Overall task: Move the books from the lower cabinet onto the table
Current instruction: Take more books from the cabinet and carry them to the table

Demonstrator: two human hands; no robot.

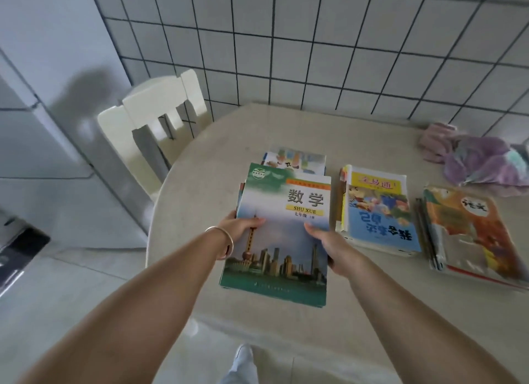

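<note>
A green and blue maths book (pixel 282 234) with a city skyline on its cover tops a small stack that I hold over the round beige table (pixel 200 183). My left hand (pixel 242 228) grips the stack's left edge, thumb on the cover. My right hand (pixel 329 244) grips its right edge, thumb on top. Beyond the stack lies a colourful book (pixel 297 158) flat on the table. To the right sit a yellow and blue pile of books (pixel 378 211) and an orange pile of books (pixel 469 229).
A cream chair (pixel 154 111) stands at the table's far left, against the tiled wall. A crumpled pink and purple cloth (pixel 481 160) lies at the table's far right. A white cabinet or fridge (pixel 51 97) fills the left side. My foot (pixel 243 358) shows on the floor below.
</note>
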